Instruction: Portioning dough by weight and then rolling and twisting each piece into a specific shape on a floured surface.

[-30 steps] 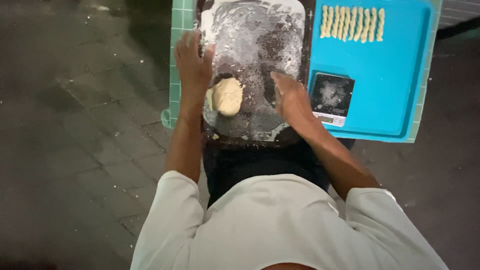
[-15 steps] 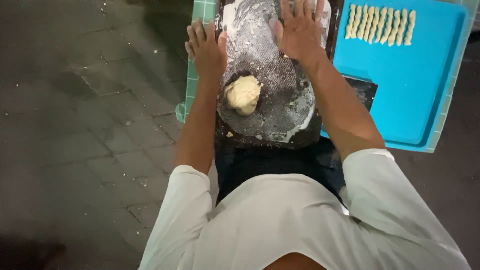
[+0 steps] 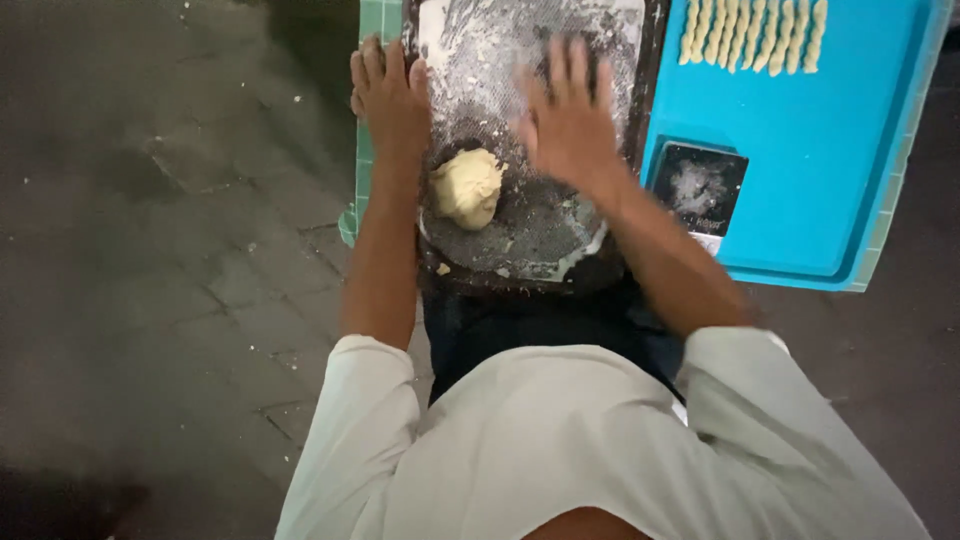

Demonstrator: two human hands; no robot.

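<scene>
Between both flat, empty hands, left hand, right hand, dough lump on floured board.

Head-worn view, steeply downward (close)

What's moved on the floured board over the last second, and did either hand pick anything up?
Both hands slid up the board, away from the body: the right hand went from beside the dough lump to flat and spread on the floury top half, and the left hand moved to the board's upper left edge. Neither grasped anything. The dough, the blue tray and the twisted strips stayed put.
</scene>
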